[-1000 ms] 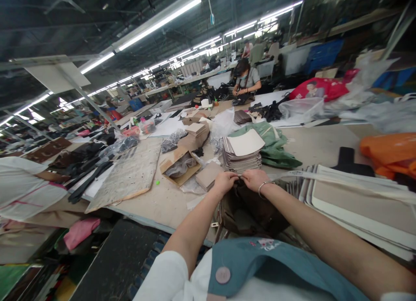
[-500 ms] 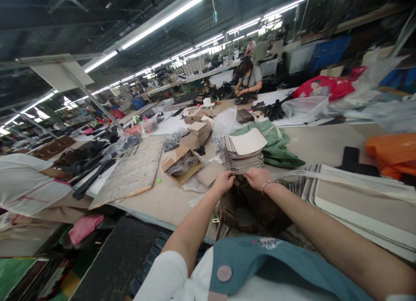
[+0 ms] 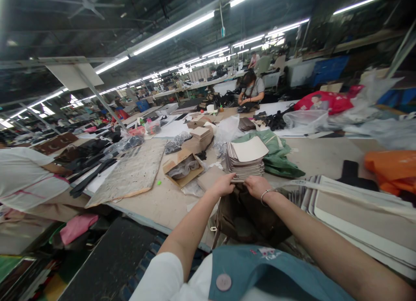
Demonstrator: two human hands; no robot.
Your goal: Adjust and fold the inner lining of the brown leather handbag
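A dark brown bag point(image 3: 250, 214) lies in front of my body, its mouth toward me. My left hand point(image 3: 224, 185) is closed on the far edge of the bag, fingers pinching it. A short way to the right, my right hand point(image 3: 256, 186), with a bracelet at the wrist, pinches the same edge. Just beyond both hands stands a stack of pale curved panels point(image 3: 248, 156). A small metal tag point(image 3: 213, 228) hangs at the bag's left side. The bag's inside is dark and partly hidden by my right forearm.
Large pale panels point(image 3: 364, 218) are piled at the right. An open cardboard box point(image 3: 183, 169) and a worn flat board point(image 3: 133, 171) lie to the left. A green bag point(image 3: 279, 156) sits behind the stack. A co-worker point(image 3: 251, 91) sits across the table; another person point(image 3: 29, 175) is at the far left.
The view has tilted slightly, so the scene sits lower in the picture. Both hands keep their hold on the bag's edge, with little visible movement.
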